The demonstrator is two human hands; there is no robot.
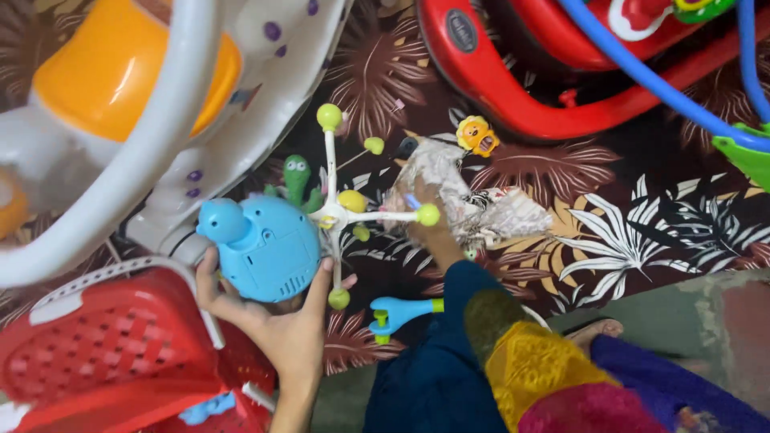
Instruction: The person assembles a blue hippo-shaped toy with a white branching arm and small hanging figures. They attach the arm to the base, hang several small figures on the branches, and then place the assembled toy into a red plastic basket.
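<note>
Blue toy mobile (269,248) is gripped from below by the left hand (281,329); a crumpled patterned cloth (457,192) is clutched in the right hand (425,220) against the white arms (353,212).

There are 2 hands in view: 1 left hand (273,325) and 1 right hand (429,216). There is 1 blue toy motor box (265,248), and 1 white spoke frame (341,210) is fixed to it. The frame has 4 long arms, and I count 6 yellow-green balls on it. Beside it lie 1 crumpled cloth (473,204), 1 small yellow lion figure (478,136), 1 green plush figure (296,178) and 1 blue plastic clamp (397,313). There is also 1 red basket (112,353) and 1 red ride-on toy (561,72).
</note>
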